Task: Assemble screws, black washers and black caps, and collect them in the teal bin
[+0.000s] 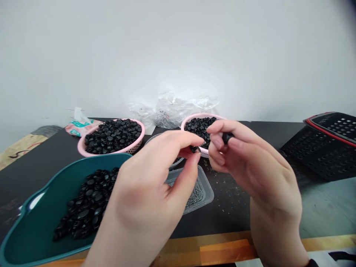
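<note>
Left hand (151,178) pinches a small black part (195,149), mid-view; right hand (254,163) clamps a round black piece (227,138) at its three o'clock. Fingertip grips look slight (tiny things!): one slip could drop either toward the clear tray (207,188), six o'clock.
</note>
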Demonstrator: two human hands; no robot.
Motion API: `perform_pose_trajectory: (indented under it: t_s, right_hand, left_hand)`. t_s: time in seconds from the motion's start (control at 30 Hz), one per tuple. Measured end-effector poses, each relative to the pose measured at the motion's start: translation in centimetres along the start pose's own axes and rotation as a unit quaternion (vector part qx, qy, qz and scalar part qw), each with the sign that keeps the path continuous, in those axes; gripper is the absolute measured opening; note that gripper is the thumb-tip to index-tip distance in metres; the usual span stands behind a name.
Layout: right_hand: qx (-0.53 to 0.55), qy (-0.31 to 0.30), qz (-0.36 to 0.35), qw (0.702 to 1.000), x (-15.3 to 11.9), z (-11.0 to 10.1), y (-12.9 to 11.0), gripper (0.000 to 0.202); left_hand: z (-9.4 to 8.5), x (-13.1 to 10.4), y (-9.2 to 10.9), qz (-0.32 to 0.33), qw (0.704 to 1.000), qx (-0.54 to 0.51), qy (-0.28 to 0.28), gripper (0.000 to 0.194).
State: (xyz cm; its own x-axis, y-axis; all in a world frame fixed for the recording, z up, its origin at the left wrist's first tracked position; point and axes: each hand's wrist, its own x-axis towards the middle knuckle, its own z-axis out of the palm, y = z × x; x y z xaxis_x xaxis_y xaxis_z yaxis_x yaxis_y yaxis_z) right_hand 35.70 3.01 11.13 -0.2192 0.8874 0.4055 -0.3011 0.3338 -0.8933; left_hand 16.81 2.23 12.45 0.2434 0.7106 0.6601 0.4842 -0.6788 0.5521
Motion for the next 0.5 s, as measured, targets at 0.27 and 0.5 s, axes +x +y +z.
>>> perform_pose_trajectory:
  t_s: [0.27, 0.5]
  right_hand:
    - [-0.003, -0.01, 0.034, 0.999, 0.2, -0.3, -0.2, 0.021]
    - [0.092, -0.026, 0.096, 0.991, 0.2, 0.0, -0.5, 0.024]
  left_hand:
    - [-1.0, 0.1, 0.0, 0.067, 0.996, 0.058, 0.021, 0.029]
    - [-1.2, 0.1, 0.0, 0.06, 0.997, 0.047, 0.013, 0.027]
